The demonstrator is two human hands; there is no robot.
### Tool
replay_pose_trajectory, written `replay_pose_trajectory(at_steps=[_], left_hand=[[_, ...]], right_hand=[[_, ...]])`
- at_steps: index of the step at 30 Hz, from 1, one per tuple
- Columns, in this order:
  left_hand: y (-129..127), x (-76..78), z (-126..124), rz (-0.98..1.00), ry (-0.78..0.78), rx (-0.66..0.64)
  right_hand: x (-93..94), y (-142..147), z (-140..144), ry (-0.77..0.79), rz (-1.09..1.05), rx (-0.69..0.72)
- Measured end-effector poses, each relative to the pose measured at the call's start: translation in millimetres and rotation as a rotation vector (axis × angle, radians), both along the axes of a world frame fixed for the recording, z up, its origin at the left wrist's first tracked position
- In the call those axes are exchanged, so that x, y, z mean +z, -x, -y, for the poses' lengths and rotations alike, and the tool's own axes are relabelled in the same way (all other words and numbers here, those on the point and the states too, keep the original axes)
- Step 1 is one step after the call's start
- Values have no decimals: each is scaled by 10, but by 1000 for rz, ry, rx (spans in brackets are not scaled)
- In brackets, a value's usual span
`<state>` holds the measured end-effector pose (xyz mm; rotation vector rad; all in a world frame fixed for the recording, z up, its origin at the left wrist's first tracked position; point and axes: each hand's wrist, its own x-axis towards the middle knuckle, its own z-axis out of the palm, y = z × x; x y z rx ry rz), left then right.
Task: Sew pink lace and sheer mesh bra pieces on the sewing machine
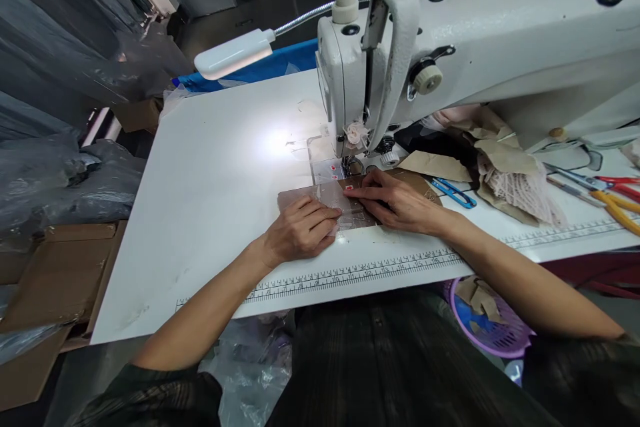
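Observation:
A flat brown piece of fabric (299, 197) with a clear plastic layer lies on the white sewing table (220, 173), just in front of the needle of a white sewing machine (450, 40). My left hand (300, 230) presses flat on its near left part, fingers together. My right hand (397, 200) lies flat on its right part, fingertips pointing left toward a small red-and-white label (350, 185) near the presser foot (353, 163).
A lit gooseneck lamp (233, 53) hangs over the table's back. Blue thread snips (453, 191), brown fabric scraps (505, 167), scissors and red and yellow tools (613, 197) lie to the right. A purple basket (495, 327) stands under the table. Cardboard boxes (55, 273) stand at left.

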<state>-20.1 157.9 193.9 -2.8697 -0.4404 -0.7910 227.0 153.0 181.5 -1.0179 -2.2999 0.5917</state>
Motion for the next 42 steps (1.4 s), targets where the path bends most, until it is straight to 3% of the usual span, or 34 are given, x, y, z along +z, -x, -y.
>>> replay_pose_trajectory(at_steps=[7,13,17,23,32,42], left_hand=[[6,-36,-10,17,8,-14],[24,71,-7,19,88,1],[36,121,-90,-39,144,140],[57,34,-153,-170,199,198],[75,1,-134,-149,178,173],[-42,-5,-147,-171,135,296]], right_hand=[[75,-24,20,-2,65,127],[64,-10,15,-47,113,112],[58,-6,24,-55,116,92],[49,0,36,-87,126,79],[48,6,40,-96,118,81],[44,0,39,-82,119,72]])
